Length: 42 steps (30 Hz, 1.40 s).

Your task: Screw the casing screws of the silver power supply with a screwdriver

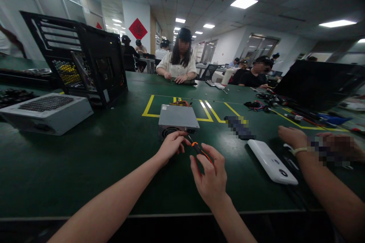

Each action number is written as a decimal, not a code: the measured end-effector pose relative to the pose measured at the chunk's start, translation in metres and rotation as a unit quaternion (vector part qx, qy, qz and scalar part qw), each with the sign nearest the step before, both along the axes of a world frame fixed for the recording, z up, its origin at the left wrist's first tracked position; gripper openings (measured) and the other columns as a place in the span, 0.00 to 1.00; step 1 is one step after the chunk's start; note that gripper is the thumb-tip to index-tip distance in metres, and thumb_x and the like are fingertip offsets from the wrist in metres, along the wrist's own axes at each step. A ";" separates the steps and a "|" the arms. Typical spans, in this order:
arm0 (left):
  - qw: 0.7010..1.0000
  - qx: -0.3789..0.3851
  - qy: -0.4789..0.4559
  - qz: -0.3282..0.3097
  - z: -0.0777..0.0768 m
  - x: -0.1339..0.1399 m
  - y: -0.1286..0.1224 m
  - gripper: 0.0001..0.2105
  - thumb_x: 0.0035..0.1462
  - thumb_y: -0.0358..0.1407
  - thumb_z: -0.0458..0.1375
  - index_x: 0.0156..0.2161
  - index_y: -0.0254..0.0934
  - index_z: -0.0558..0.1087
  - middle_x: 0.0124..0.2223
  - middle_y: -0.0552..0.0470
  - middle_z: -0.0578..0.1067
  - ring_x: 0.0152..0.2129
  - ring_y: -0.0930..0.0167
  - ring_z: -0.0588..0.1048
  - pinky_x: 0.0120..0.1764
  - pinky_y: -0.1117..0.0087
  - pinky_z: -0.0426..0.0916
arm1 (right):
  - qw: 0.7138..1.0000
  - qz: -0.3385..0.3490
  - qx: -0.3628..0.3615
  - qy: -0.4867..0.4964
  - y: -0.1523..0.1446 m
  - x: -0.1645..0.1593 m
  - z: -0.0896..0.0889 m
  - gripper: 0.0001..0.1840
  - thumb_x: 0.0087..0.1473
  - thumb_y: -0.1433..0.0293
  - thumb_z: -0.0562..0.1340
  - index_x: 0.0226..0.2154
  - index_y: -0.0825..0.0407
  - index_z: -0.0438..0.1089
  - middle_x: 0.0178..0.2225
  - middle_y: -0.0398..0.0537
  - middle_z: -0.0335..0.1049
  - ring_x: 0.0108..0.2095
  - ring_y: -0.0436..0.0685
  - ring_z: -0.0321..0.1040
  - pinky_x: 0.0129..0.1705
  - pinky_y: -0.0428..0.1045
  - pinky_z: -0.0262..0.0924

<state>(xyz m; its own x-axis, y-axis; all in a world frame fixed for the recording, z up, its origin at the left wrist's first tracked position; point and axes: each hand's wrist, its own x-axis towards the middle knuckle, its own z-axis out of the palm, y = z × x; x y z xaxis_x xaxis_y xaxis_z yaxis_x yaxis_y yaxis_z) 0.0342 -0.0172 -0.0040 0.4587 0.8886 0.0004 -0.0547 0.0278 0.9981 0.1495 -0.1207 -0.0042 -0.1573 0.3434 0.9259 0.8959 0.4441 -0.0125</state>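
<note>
A grey metal power supply unit (178, 115) sits on the green table in front of me, its fan grille and socket side facing me. My left hand (172, 146) is at its near face, fingers bent, with the fingertips by the shaft of a screwdriver (195, 145). Whether those fingertips pinch the shaft or something small cannot be made out. My right hand (210, 171) has its thumb and fingers loosely around the screwdriver's black and orange handle. The screwdriver's tip points at the unit's near right part, close to my left fingertips.
An open black computer case (85, 60) and another power supply (48, 112) stand at left. Right of my hands lie a white device (272, 161), a blurred-out object (239, 127) and another person's arms (316, 174). Tools and cables (302, 117) lie farther right. A person (178, 60) works opposite.
</note>
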 end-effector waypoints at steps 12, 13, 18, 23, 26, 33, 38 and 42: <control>1.000 0.012 0.010 -0.002 -0.002 0.000 0.001 0.13 0.53 0.31 0.47 0.44 0.31 0.65 0.31 0.50 0.73 0.13 0.81 0.65 0.13 0.81 0.53 | 0.999 0.029 -0.007 0.045 0.001 -0.005 -0.001 0.21 0.48 0.83 0.58 0.43 0.50 0.57 0.42 0.52 0.60 0.45 0.55 0.64 0.40 0.52 0.69; 1.000 0.013 0.008 -0.003 -0.002 0.000 0.001 0.13 0.53 0.31 0.47 0.44 0.31 0.65 0.31 0.50 0.73 0.13 0.81 0.65 0.13 0.81 0.53 | 0.998 0.042 -0.012 0.049 0.001 -0.006 -0.002 0.21 0.48 0.84 0.57 0.43 0.50 0.57 0.43 0.52 0.60 0.45 0.55 0.63 0.40 0.53 0.69; 1.000 0.015 0.000 0.001 -0.003 0.000 0.001 0.14 0.53 0.32 0.48 0.45 0.31 0.65 0.31 0.50 0.73 0.13 0.81 0.66 0.13 0.80 0.54 | 0.997 0.027 -0.029 0.059 0.001 -0.006 -0.001 0.20 0.47 0.80 0.61 0.42 0.50 0.56 0.43 0.52 0.60 0.46 0.58 0.63 0.40 0.55 0.68; 1.000 0.017 0.001 -0.003 -0.004 0.000 0.002 0.14 0.53 0.32 0.47 0.45 0.31 0.65 0.31 0.49 0.74 0.13 0.81 0.66 0.14 0.81 0.54 | 0.997 0.044 -0.012 0.070 0.001 -0.004 -0.001 0.21 0.48 0.83 0.57 0.44 0.51 0.55 0.45 0.55 0.59 0.47 0.58 0.62 0.41 0.55 0.68; 1.000 0.012 0.004 -0.001 -0.004 0.000 0.003 0.14 0.53 0.32 0.48 0.45 0.31 0.65 0.32 0.49 0.74 0.13 0.81 0.65 0.13 0.81 0.54 | 0.998 0.009 -0.014 0.061 0.001 -0.004 -0.002 0.20 0.47 0.80 0.60 0.42 0.50 0.57 0.44 0.53 0.60 0.46 0.58 0.63 0.39 0.54 0.69; 1.000 0.027 0.012 -0.002 -0.004 0.000 0.002 0.14 0.53 0.31 0.48 0.45 0.31 0.65 0.32 0.50 0.73 0.13 0.81 0.66 0.13 0.81 0.54 | 0.998 0.015 -0.015 0.052 0.001 -0.004 -0.002 0.19 0.47 0.81 0.59 0.42 0.49 0.58 0.45 0.53 0.58 0.47 0.58 0.63 0.38 0.55 0.69; 0.999 0.032 0.019 -0.006 -0.003 -0.001 0.002 0.14 0.54 0.32 0.47 0.45 0.31 0.65 0.32 0.50 0.73 0.13 0.81 0.66 0.13 0.81 0.54 | 0.998 0.042 -0.010 0.050 0.002 -0.004 -0.002 0.21 0.48 0.84 0.57 0.43 0.50 0.56 0.44 0.53 0.60 0.46 0.56 0.63 0.39 0.53 0.69; 0.999 0.044 0.023 -0.002 -0.002 -0.002 0.002 0.14 0.54 0.31 0.47 0.45 0.31 0.66 0.32 0.49 0.73 0.14 0.81 0.66 0.13 0.81 0.54 | 0.997 0.029 -0.011 0.063 0.002 -0.005 -0.002 0.22 0.47 0.82 0.59 0.44 0.50 0.56 0.44 0.53 0.59 0.46 0.57 0.63 0.39 0.54 0.69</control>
<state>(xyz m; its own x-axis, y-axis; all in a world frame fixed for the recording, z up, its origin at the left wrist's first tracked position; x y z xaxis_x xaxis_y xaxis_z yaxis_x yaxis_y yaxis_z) 0.0322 -0.0155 -0.0065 0.4637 0.8842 0.0563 -0.0086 -0.0591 0.9982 0.1446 -0.1189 -0.0064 -0.0599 0.3577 0.9319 0.8589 0.4942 -0.1345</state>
